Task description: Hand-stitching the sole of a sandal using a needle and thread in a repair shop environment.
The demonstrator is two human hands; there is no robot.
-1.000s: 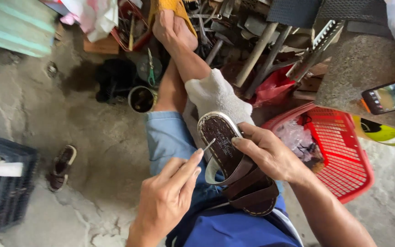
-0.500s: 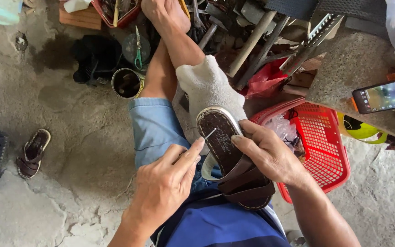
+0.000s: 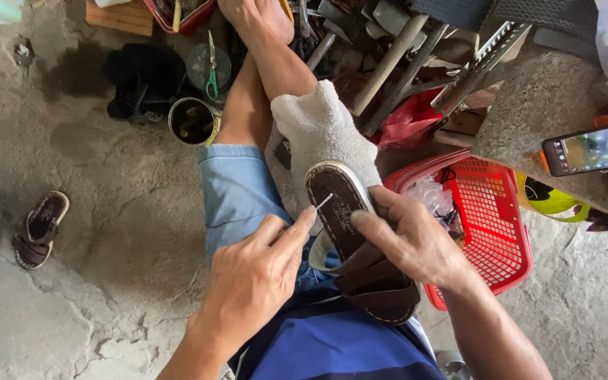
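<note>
Now | left hand [image 3: 251, 281] pinches needle [image 3: 324, 202] | right hand [image 3: 409, 239] grips sandal [image 3: 339, 211] between hands

A dark brown sandal [image 3: 346, 232] with a pale rim, light blue shorts [image 3: 237, 193], a red mesh basket [image 3: 490, 232].

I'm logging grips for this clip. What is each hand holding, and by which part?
The left hand pinches a thin needle by its lower end. The right hand steadies the brown sandal, fingers on its insole near the middle.
</note>
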